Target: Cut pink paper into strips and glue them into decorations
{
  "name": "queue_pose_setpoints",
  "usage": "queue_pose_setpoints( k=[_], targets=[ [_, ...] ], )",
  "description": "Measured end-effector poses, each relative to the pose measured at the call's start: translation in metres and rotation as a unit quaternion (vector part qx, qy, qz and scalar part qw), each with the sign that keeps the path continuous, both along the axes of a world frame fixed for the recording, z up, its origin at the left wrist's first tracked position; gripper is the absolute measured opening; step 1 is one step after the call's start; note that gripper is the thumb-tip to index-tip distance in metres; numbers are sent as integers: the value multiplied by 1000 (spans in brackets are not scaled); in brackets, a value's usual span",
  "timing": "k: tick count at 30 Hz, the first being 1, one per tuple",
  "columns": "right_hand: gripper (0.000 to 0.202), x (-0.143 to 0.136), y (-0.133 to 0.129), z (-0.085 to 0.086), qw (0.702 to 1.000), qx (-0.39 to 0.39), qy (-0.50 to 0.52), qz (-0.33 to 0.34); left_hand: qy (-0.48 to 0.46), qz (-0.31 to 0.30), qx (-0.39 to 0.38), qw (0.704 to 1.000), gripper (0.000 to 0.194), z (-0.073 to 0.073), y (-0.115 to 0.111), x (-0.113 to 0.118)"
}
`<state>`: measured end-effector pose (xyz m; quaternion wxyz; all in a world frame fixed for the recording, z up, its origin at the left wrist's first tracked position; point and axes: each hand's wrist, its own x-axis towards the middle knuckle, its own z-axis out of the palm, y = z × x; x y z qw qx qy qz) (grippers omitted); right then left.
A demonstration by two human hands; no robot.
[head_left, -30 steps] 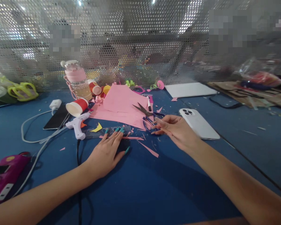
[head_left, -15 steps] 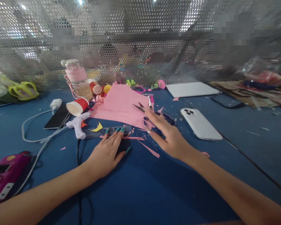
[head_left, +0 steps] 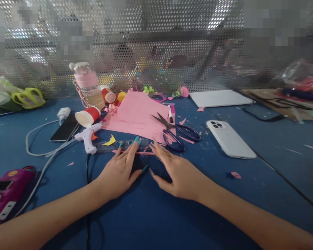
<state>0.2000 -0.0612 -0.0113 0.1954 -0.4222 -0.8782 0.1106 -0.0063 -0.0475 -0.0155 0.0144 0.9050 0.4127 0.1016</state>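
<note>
My left hand [head_left: 120, 173] lies open, its fingertips resting at a clear ruler [head_left: 104, 148] on the blue table. Opposite it, my right hand [head_left: 178, 172] is open too, fingers spread low near the ruler's right end and some pink paper scraps. Dark-handled scissors [head_left: 168, 125] lie with parted blades just beyond my right fingers, partly on pink paper sheets [head_left: 143, 109]. A thin pink strip [head_left: 143, 153] runs along the ruler's near edge. A yellow paper piece [head_left: 110, 140] sits on the ruler, beside a white glue gun [head_left: 88, 137].
Red paper cups [head_left: 87, 116] and a pink-lidded bottle [head_left: 87, 85] stand at the back left, near a black phone [head_left: 64, 129]. To the right are a white phone [head_left: 230, 139] and a white sheet [head_left: 220, 99]. A perforated metal screen [head_left: 161, 45] rises behind.
My right hand has moved from over the scissors down and nearer to my left hand, uncovering the scissors. The long pink scrap by the ruler is no longer visible. My left hand stays put.
</note>
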Motion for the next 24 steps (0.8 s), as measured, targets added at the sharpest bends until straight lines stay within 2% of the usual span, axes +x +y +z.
queue_pose_setpoints(
  k=[9,24],
  targets=[
    [80,0,1,1,999,-23,24,-15,-13,-9,-6,1000,67,1,0,1],
    [80,1,2,3,997,-41,62,-21,-2,-2,-2,1000,67,0,-1,1]
  ],
)
